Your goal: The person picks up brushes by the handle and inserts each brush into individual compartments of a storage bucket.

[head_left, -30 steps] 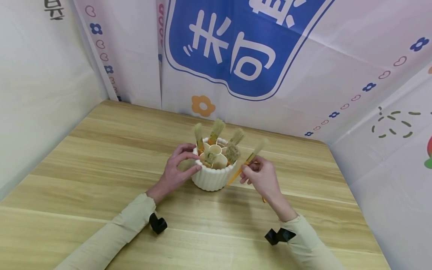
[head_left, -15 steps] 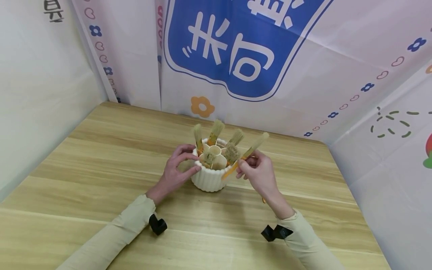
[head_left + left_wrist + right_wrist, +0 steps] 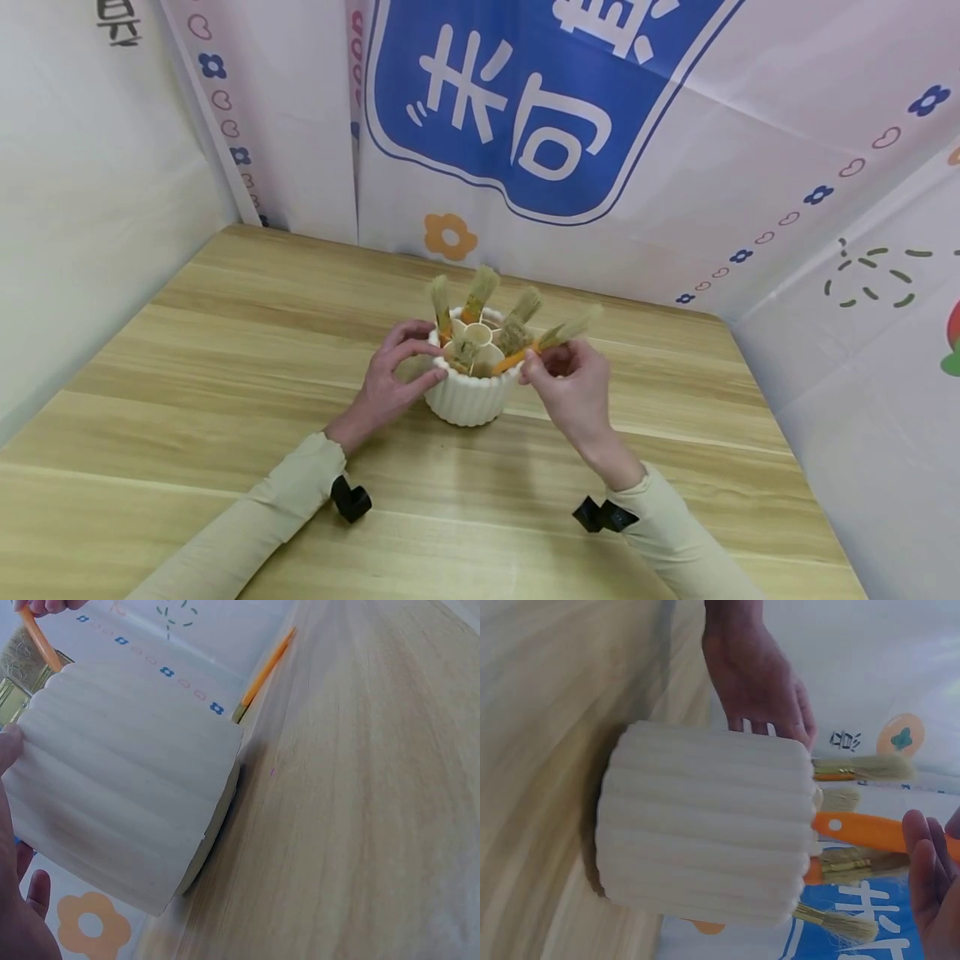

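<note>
A white ribbed pot (image 3: 465, 404) with round inner compartments stands upright on the table. Several bristle brushes are in it, among them one brush (image 3: 481, 287) at the back. Thumb and fingers of my left hand (image 3: 390, 375) hold the pot's left side at the rim. My right hand (image 3: 576, 392) pinches an orange-handled paintbrush (image 3: 516, 360), tilted, bristles up and to the right. In the right wrist view, its orange handle (image 3: 870, 831) ends, with a hole, at the pot's rim. Whether the tip is inside a compartment cannot be told.
Another orange-handled brush (image 3: 268, 671) lies on the table beyond the pot in the left wrist view; the head view does not show it now. Printed cloth walls (image 3: 300, 125) enclose the wooden tabletop (image 3: 225, 350) at the back and sides.
My right hand has moved left and slightly forward, bringing the paintbrush's handle end from beside the pot to over its front compartment. The left hand and pot have stayed put.
</note>
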Tool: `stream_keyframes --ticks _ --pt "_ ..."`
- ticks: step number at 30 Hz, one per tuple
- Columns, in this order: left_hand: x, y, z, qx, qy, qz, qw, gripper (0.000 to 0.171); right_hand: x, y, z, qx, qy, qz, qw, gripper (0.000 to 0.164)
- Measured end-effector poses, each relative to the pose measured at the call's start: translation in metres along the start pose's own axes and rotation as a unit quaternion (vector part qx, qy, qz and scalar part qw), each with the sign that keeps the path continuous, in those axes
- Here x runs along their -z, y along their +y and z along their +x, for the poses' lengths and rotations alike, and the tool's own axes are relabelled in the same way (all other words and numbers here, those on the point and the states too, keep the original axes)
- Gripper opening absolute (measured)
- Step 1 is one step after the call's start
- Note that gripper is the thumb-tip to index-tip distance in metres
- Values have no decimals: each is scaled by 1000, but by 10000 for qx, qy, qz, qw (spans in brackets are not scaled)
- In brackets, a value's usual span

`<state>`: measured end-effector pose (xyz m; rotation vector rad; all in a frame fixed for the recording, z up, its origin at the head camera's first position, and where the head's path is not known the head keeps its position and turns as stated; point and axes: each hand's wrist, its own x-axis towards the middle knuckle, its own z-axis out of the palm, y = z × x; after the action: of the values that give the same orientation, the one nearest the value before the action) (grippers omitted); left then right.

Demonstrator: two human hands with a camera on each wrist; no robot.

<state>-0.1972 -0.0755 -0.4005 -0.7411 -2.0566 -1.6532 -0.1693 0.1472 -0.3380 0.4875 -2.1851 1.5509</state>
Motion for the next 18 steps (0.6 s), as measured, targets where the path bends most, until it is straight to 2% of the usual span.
stream_keyframes --ticks 2,4,6,8,13,18 --pt "0 0 0 -9 11 -4 10000 19 -4 4 -3 570 -51 -317 9979 5" --pt "-1 0 0 -10 24 -27 10000 19 -8 8 -6 970 -81 -638 9932 8" --pt "-1 0 0 -15 29 -31 10000 19 -12 12 -8 1141 -103 -898 9894 10" --pt "0 -1 0 -21 31 -37 10000 20 -16 16 -10 1065 -111 -1115 9880 12" --pt "0 -1 0 -64 34 -20 10000 20 -22 25 -8 537 -292 -1515 9866 11" --pt "0 -1 0 -54 17 -8 10000 20 -27 30 -4 233 -569 -1993 9780 9"
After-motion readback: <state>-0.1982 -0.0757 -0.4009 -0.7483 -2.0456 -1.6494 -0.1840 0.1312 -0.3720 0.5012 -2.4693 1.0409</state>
